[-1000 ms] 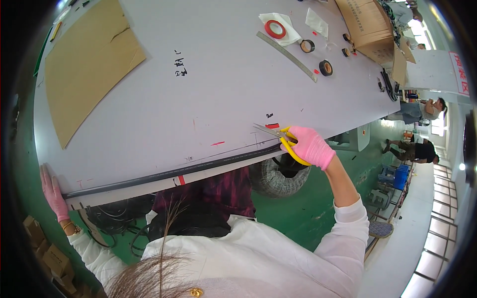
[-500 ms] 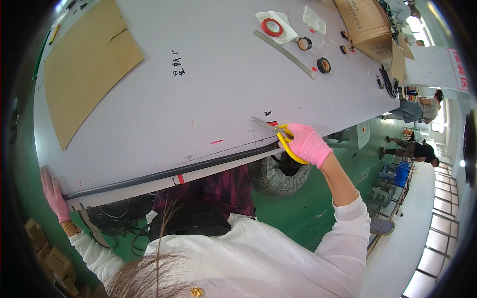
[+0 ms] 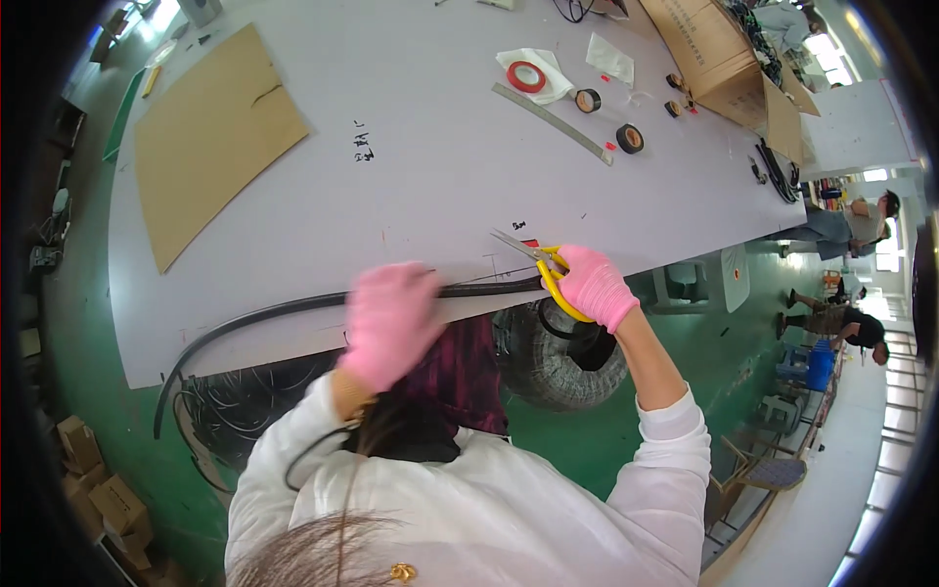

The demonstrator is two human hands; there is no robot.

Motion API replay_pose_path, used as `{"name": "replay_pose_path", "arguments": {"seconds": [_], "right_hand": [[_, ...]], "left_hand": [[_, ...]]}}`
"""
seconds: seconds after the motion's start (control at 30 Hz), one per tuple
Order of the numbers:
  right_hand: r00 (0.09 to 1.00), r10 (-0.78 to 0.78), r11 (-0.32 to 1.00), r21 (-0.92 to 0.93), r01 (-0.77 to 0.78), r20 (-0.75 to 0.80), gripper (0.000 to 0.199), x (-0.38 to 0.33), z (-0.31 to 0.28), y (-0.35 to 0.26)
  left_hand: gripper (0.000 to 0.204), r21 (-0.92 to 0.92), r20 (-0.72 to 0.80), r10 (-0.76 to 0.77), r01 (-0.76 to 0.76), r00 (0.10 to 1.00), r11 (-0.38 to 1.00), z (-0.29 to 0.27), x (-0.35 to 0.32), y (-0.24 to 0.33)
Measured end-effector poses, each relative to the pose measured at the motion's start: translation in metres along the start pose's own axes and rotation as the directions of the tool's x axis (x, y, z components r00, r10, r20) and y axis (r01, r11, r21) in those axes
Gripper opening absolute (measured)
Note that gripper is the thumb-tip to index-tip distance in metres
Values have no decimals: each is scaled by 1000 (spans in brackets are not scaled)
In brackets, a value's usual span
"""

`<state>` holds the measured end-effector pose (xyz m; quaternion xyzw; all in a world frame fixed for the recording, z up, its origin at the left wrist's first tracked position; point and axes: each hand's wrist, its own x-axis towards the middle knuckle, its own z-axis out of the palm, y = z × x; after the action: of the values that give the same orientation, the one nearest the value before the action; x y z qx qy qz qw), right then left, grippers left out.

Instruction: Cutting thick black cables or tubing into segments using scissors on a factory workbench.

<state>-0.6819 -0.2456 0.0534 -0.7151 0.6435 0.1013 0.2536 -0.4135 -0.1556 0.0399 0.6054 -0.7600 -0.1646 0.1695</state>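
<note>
A black flexible tube (image 3: 264,315) lies along the front edge of the table, its left end bent down over the edge. My left hand (image 3: 394,318), in a pink glove, is over the tube's middle and hides part of it. Motion blurs its fingers, so whether they grip the tube cannot be made out. My right hand (image 3: 590,284), also pink-gloved, is closed on scissors (image 3: 550,266) with yellow handles. Their blades point left and away from me over the table, slightly apart. The tube's right end reaches the scissor handles beside this hand.
On the white table (image 3: 440,186) lie a cardboard sheet (image 3: 215,142), a steel ruler (image 3: 553,122), a red tape roll (image 3: 526,76) and several black tape rolls (image 3: 630,138). An open carton (image 3: 709,64) stands far right. Below the edge is a large wrapped coil (image 3: 548,372). People stand beyond at right.
My left hand has come from the tube's left end to its middle. That end now curves down off the table edge. My right hand still holds the scissors, almost in place.
</note>
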Motion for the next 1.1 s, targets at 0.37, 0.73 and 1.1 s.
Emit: {"name": "replay_pose_path", "arguments": {"seconds": [0.37,0.73,1.1], "right_hand": [[994,-40,992,112,51,-100,24,-17,7,6],[865,-156,737,526,423,-477,21,-64,20,4],[995,-96,-6,1000,-10,9,7,-163,132,-64]], "left_hand": [[32,49,150,-91,85,984,995,40,70,94],[24,-233,261,-19,82,965,969,23,59,79],[12,-617,360,-108,323,927,718,-46,16,70]]}}
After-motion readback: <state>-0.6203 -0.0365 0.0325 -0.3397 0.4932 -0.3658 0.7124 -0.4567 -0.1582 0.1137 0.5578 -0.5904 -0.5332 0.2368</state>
